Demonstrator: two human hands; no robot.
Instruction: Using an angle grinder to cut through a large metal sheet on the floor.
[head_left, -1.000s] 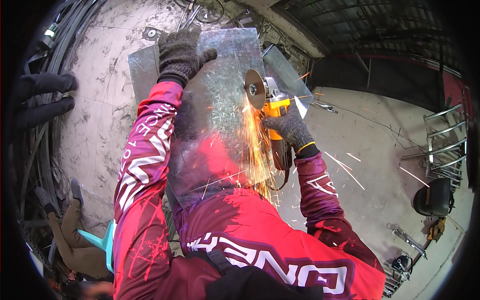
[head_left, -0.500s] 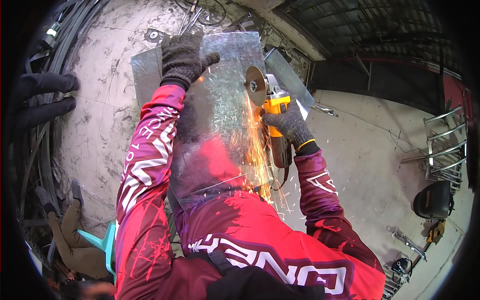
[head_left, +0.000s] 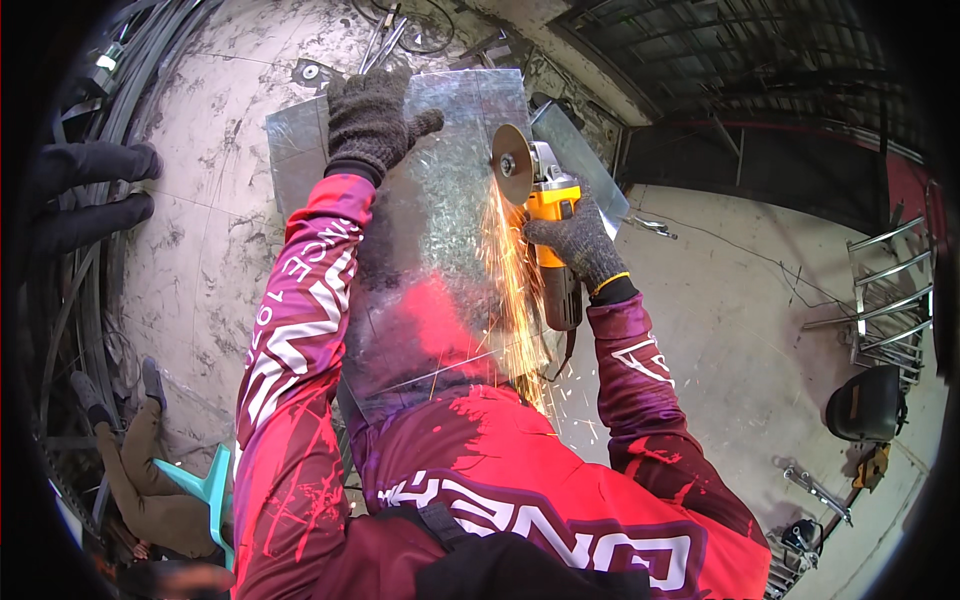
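Observation:
A large grey metal sheet [head_left: 455, 130] lies in front of me, reflecting my red sleeves and trousers. On its far left part rests my left hand [head_left: 372, 125] in a dark knitted glove, thumb stretched out, fingertips at the far edge. My right hand [head_left: 578, 240], also gloved, is closed round a yellow and black angle grinder [head_left: 553, 203]. The grinder's brown disc [head_left: 513, 163] stands on edge at the sheet's right part. Orange sparks [head_left: 512, 290] stream from it toward my lap. Where exactly the disc meets the metal is hard to see.
Another bent metal sheet [head_left: 580, 150] lies beyond the grinder. Long metal profiles [head_left: 110, 130] line the left, near another person's dark-trousered legs [head_left: 95, 185]. A second person's legs [head_left: 135, 470] are lower left, by a turquoise stool [head_left: 210, 490]. A metal rack [head_left: 890, 290] stands right.
The sheet and my left hand sit slightly farther right in the picture. The grinder stays near the same place, and its spark stream has grown denser.

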